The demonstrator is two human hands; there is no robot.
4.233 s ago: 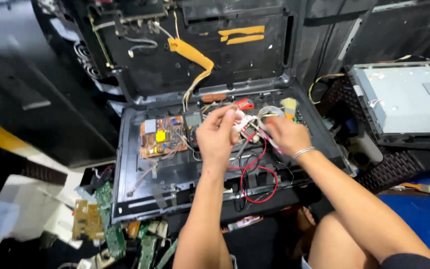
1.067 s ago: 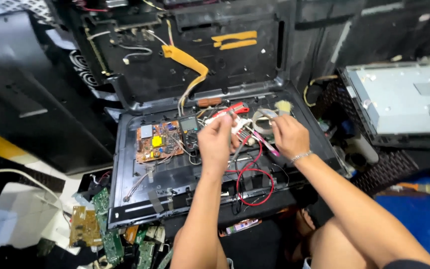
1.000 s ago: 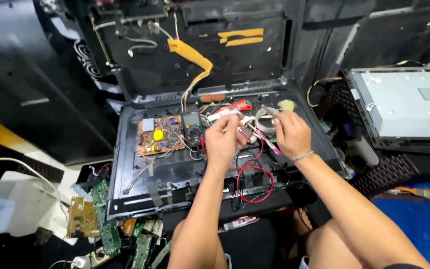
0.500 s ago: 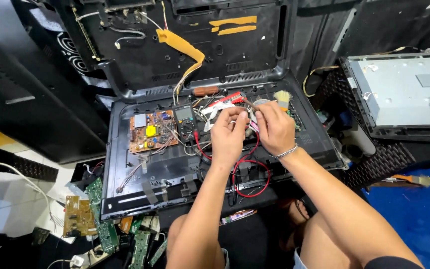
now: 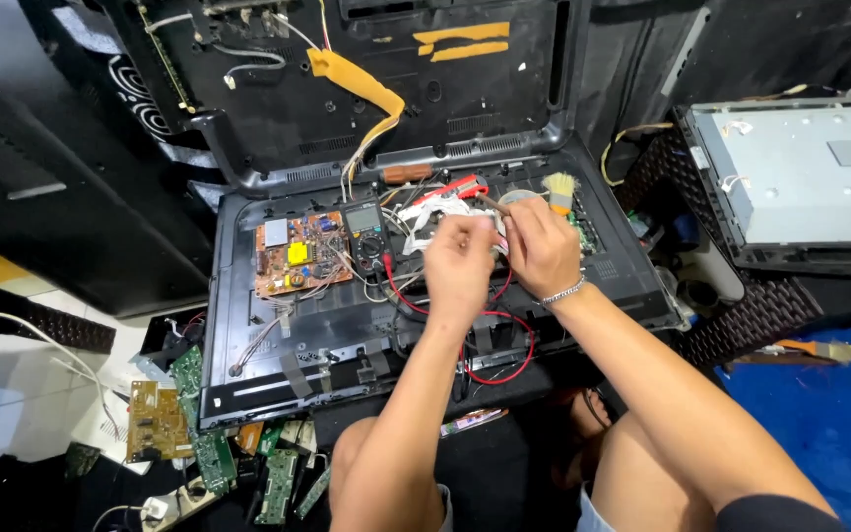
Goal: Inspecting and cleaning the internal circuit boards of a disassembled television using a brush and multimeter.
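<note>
A: Red probe lead, looped over the open black television chassis, just below both hands. Thin, limp, light; likely to snag on the brackets if tugged.

B: Agreed. Best gripped at the stiff probe end, not along the soft cable. Left hand curled, fingertips pinched together on something small above the middle of the chassis; too small and hidden to name for sure, probably a probe tip.

A: Right hand likewise closed, thumb and fingers pressed on a slim stick-like piece pointing up and left toward the white wire bundle. Silver bracelet at the wrist.

B: Black multimeter lying just left of the hands, beside the orange circuit board. Board fragile, studded with parts; no place for a resting palm.

A: Small brush with pale bristles just above the right hand, red-handled pliers near it.

B: Back cover propped upright behind, strip of yellow tape hanging across it. Loose green boards scattered on the floor at the lower left, well apart from the hands.

A: Second dismantled panel off to the right, untouched.
</note>
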